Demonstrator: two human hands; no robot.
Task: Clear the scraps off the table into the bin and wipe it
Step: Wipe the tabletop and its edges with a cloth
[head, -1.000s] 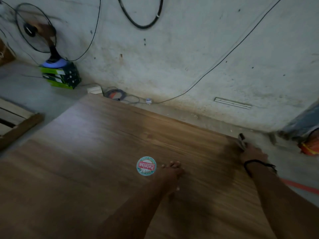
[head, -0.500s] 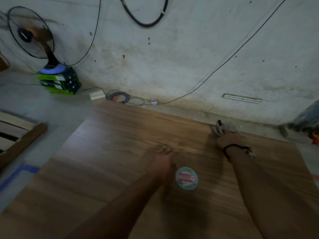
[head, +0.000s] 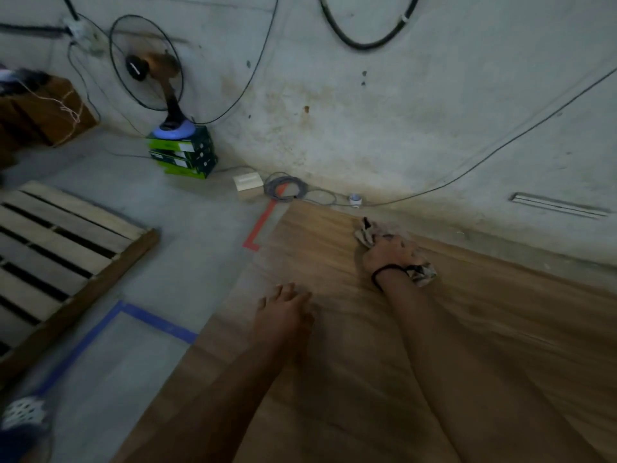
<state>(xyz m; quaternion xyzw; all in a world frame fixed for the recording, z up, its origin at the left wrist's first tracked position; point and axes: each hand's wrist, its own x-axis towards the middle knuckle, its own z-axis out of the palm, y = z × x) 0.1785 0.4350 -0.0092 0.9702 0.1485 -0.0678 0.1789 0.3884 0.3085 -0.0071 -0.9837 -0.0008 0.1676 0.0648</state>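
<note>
The wooden table top fills the lower right of the view. My right hand presses a crumpled grey cloth onto the table near its far edge, fingers closed around it; another end of the cloth shows by my wrist. My left hand lies flat on the table close to its left edge, fingers spread, holding nothing. No scraps or bin are visible.
A wooden pallet lies on the floor to the left. A fan stands on green boxes by the wall, with coiled cables and a white box near the table's far corner. Blue tape marks the floor.
Both hands and the view have shifted left along the table; the cloth now sits near the far left corner. The round sticker seen earlier is out of sight.
</note>
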